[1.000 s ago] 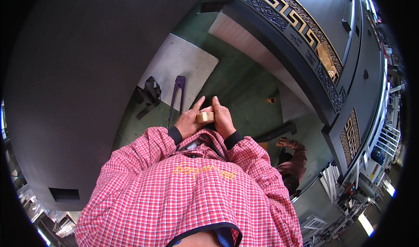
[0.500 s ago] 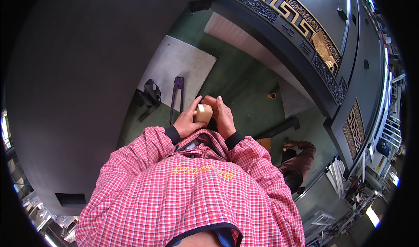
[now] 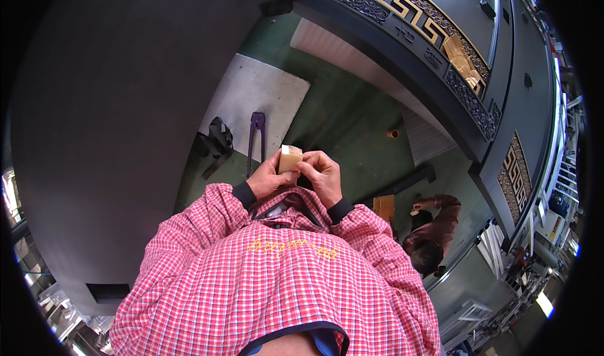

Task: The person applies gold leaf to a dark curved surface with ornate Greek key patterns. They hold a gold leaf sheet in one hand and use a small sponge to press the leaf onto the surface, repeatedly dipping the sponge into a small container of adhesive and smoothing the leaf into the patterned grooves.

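In front of my chest I hold a small cream-coloured block (image 3: 289, 161) with a white side and a brownish, rough-looking upper end. I cannot make out its exact kind. My left hand (image 3: 267, 180) wraps around its left side, thumb across the near face. Fingers of my right hand (image 3: 323, 177) are bent and pinch at the block's right edge. On the floor beyond my hands lies a purple long-handled cutter (image 3: 257, 124), with a black strap (image 3: 218, 141) to its left.
A large dark panel (image 3: 119, 123) stands close on my left. A dark ornamented frame (image 3: 377, 47) arches from far to right. A grey board (image 3: 267, 82), a small orange ring (image 3: 394, 134) and a cardboard box (image 3: 383, 206) are on the green floor. Another person (image 3: 437, 230) crouches at lower right.
The block has tilted, so its upper end now shows. My right hand has turned from flat, extended fingers beside the block to a pinch at its edge.
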Demonstrator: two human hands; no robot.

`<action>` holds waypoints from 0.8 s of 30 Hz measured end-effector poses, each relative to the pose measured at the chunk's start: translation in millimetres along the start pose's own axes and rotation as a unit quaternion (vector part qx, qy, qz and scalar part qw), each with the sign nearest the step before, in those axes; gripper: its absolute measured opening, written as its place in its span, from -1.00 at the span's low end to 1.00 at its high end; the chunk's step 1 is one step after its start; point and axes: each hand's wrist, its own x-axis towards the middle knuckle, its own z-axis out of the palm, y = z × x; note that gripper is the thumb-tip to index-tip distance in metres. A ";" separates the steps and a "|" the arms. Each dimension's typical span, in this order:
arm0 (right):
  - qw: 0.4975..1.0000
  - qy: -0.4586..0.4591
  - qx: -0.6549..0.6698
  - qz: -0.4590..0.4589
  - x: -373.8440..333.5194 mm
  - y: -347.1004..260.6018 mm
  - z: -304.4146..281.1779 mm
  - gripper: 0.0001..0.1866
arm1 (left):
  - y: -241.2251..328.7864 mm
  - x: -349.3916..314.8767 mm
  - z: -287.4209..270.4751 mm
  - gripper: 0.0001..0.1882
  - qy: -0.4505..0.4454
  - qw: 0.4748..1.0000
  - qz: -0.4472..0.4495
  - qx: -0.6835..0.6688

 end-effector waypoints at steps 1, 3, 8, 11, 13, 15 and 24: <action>0.994 0.011 0.098 0.054 1.5 -4.3 1.8 -0.81 | 1.6 0.7 -1.4 -0.52 -0.010 1.000 -0.009 -0.009; 0.960 0.012 0.223 0.167 2.5 -28.2 4.1 -0.66 | 7.0 0.1 3.2 -0.53 -0.005 1.000 -0.015 -0.008; 0.960 -0.084 0.187 0.192 4.7 -4.7 4.3 -0.67 | 10.1 -2.4 12.1 -0.55 -0.014 0.982 0.018 0.188; 0.953 -0.041 0.187 0.235 7.2 -5.5 7.4 -0.65 | 10.8 -2.3 16.4 -0.58 -0.019 0.952 0.073 0.296; 0.938 -0.013 0.188 0.292 10.1 -8.7 6.7 -0.62 | 6.7 1.8 21.2 -0.59 -0.020 0.904 0.170 0.392; 0.914 -0.041 0.290 0.281 10.9 -9.3 5.9 -0.61 | 12.3 -1.9 24.1 -0.59 -0.014 0.967 0.089 0.238; 0.938 -0.037 0.271 0.213 7.9 -22.9 3.1 -0.64 | 12.3 10.3 23.1 -0.67 0.024 0.907 0.181 0.380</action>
